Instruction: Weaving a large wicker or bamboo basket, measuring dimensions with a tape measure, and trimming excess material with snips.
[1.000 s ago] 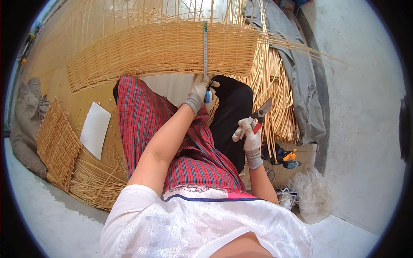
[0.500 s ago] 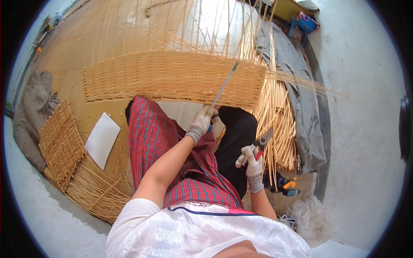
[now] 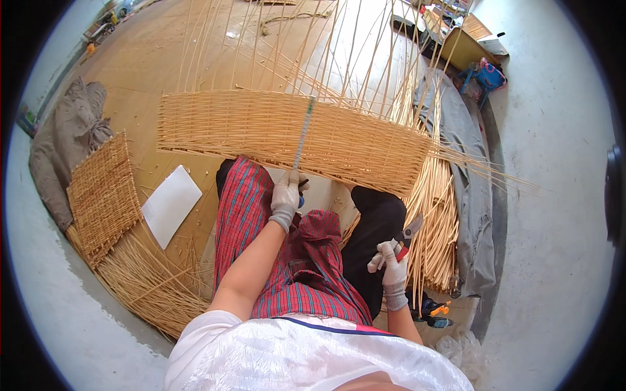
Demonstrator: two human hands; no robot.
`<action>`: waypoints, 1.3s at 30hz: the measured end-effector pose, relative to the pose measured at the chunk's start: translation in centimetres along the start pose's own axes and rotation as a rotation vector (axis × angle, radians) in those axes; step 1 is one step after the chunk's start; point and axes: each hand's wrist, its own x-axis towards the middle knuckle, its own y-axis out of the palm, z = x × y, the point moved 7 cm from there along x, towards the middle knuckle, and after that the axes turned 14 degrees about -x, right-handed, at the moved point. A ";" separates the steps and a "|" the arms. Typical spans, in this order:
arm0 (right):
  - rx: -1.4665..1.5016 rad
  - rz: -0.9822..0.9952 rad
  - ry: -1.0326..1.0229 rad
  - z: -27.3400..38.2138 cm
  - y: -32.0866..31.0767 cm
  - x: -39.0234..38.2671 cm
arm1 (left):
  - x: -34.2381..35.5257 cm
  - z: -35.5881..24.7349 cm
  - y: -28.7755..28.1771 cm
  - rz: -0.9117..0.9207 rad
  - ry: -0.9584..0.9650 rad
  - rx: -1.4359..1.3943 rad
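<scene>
My left hand (image 3: 284, 197), in a white glove, is closed on a tape measure (image 3: 300, 199) with a blue case. Its blade (image 3: 304, 130) runs up across the long woven cane panel (image 3: 228, 120), which has loose strands rising from its far edge. My right hand (image 3: 394, 274), also gloved, grips red-handled pruning shears (image 3: 411, 228) over my black-clad right leg, below the panel's right end. My left leg (image 3: 241, 215) is covered in red plaid cloth.
At left are a grey-brown cloth (image 3: 55, 166), a smaller woven mat (image 3: 101, 199) and a white sheet (image 3: 171, 205). Bundled cane (image 3: 438, 241) and a grey cloth (image 3: 476, 254) lie at right. Clutter (image 3: 469, 52) stands at the far right back. A clear plastic bag (image 3: 460, 355) lies bottom right.
The view has shifted, bringing more of the far floor in. My left hand has moved left along the panel, and the tape blade now crosses nearer the panel's middle, slightly slanted.
</scene>
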 end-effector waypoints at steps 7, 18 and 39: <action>-0.059 -0.051 0.044 0.1 1.1 0.1 | 1.0 -3.3 -4.6 -0.155 -0.083 0.016; -0.094 -0.067 0.084 -0.3 1.7 0.0 | 2.3 -0.1 -6.4 -0.065 -0.041 0.217; -0.176 -0.111 0.095 -0.5 2.0 -0.2 | 0.8 -1.7 -7.1 -0.059 0.023 0.099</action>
